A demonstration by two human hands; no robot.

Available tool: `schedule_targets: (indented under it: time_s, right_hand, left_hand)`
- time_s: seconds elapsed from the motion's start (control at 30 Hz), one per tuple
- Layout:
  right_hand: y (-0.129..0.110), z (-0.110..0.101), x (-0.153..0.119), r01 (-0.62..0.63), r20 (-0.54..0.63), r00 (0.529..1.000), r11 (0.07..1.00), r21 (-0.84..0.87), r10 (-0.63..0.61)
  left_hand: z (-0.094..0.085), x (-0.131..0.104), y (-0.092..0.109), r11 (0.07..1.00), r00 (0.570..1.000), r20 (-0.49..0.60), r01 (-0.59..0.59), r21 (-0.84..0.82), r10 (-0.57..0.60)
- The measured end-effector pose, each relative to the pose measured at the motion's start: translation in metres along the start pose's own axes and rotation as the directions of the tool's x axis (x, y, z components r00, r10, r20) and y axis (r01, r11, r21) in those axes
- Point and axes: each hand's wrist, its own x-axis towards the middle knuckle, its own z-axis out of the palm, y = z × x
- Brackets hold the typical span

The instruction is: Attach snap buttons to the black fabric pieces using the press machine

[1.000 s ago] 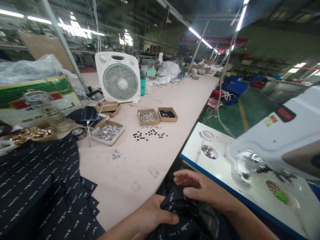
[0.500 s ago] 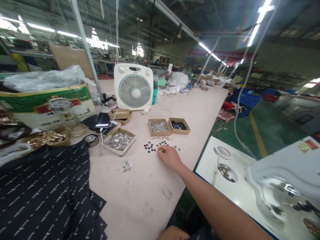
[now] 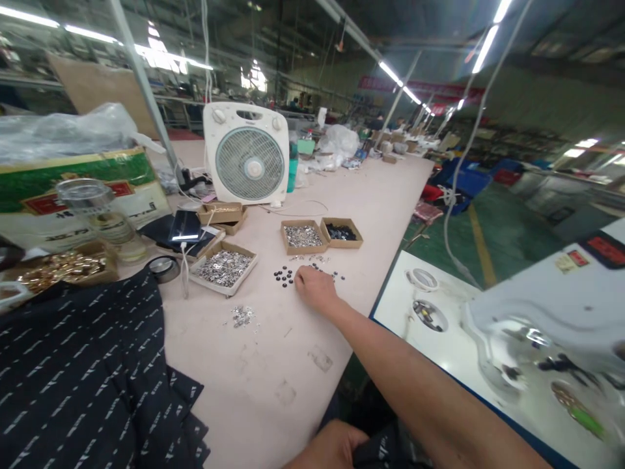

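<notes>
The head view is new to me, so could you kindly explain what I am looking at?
Certainly. There is no robot here: a person works with two bare hands, and all the pictures come from one camera worn on their head, looking forward and down.

The right hand reaches over the pale table, its curled fingers down among small round black pieces; whether it holds one is hidden. The left hand, at the bottom edge, grips dark printed fabric.

On the table are shallow boxes of small parts, a white fan and, at the left, a larger dark printed cloth. A white machine stands at the right.
</notes>
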Motion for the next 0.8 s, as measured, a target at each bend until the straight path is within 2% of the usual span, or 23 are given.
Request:
schedule_targets:
  time_s: [0.1, 0.2, 0.27, 0.33, 0.4, 0.47, 0.53, 0.63, 0.7, 0.8]
  right_hand:
    - [0.002, -0.017, -0.016, -0.010, -0.056, 0.998, 0.998, 0.067, 0.014]
    - [0.016, -0.038, -0.055, -0.026, -0.049, 0.998, 0.969, 0.247, 0.039]
    - [0.031, -0.048, -0.098, -0.079, 0.015, 0.997, 0.876, 0.477, 0.082]
    - [0.046, -0.054, -0.147, -0.166, 0.101, 0.986, 0.731, 0.662, 0.133]
    - [0.057, -0.054, -0.197, -0.244, 0.154, 0.969, 0.639, 0.730, 0.193]
    - [0.064, -0.053, -0.240, -0.298, 0.174, 0.950, 0.587, 0.753, 0.259]
    - [0.065, -0.053, -0.273, -0.338, 0.184, 0.930, 0.546, 0.766, 0.318]
    - [0.060, -0.057, -0.312, -0.371, 0.189, 0.908, 0.506, 0.779, 0.375]
    - [0.052, -0.060, -0.334, -0.380, 0.180, 0.897, 0.498, 0.780, 0.403]
    - [0.041, -0.062, -0.364, -0.377, 0.158, 0.879, 0.452, 0.809, 0.451]
  left_hand:
    - [0.008, -0.011, 0.005, 0.999, 1.000, -0.001, 0.003, -0.043, -0.003]
    - [0.014, -0.018, 0.010, 0.998, 0.999, -0.041, 0.001, -0.060, -0.003]
    - [0.015, -0.019, 0.010, 1.000, 0.997, -0.080, -0.004, -0.017, 0.003]
    - [0.014, -0.019, 0.010, 0.997, 0.994, -0.109, -0.022, 0.076, 0.030]
    - [0.015, -0.019, 0.010, 0.978, 0.987, -0.148, -0.028, 0.209, 0.060]
    - [0.020, -0.019, 0.013, 0.919, 0.973, -0.195, -0.040, 0.391, 0.126]
    - [0.029, -0.022, 0.018, 0.816, 0.958, -0.171, -0.095, 0.571, 0.231]
    - [0.047, -0.031, 0.023, 0.569, 0.930, 0.058, -0.270, 0.777, 0.363]
    - [0.058, -0.039, 0.024, 0.343, 0.882, 0.230, -0.384, 0.857, 0.412]
    - [0.069, -0.053, 0.019, 0.001, 0.778, 0.410, -0.467, 0.884, 0.476]
